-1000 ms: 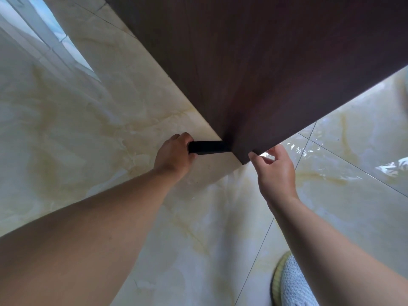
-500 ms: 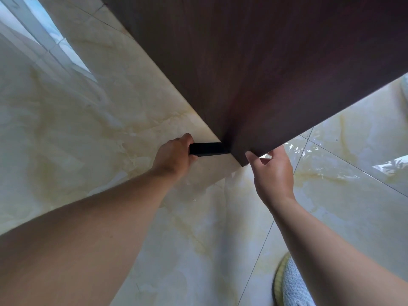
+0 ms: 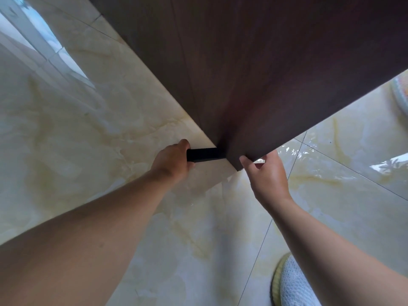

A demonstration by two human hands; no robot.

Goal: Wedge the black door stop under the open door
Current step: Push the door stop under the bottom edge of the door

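A dark brown wooden door point(image 3: 254, 74) fills the upper middle of the view, its bottom corner close to the floor. The black door stop point(image 3: 204, 154) lies on the floor with its right end under the door's bottom edge, near that corner. My left hand point(image 3: 171, 162) is closed around the stop's left end. My right hand point(image 3: 267, 173) grips the door's bottom corner from the right, thumb on the near face and fingers behind the edge.
The floor is glossy cream marble tile point(image 3: 77, 140) with thin grout lines at the right. A pale knit shoe point(image 3: 291, 283) shows at the bottom right. Another pale rounded object point(image 3: 400, 93) lies at the far right edge.
My right hand has moved up and left onto the door's bottom corner. The left hand stays on the stop, which seems a little further under the door.
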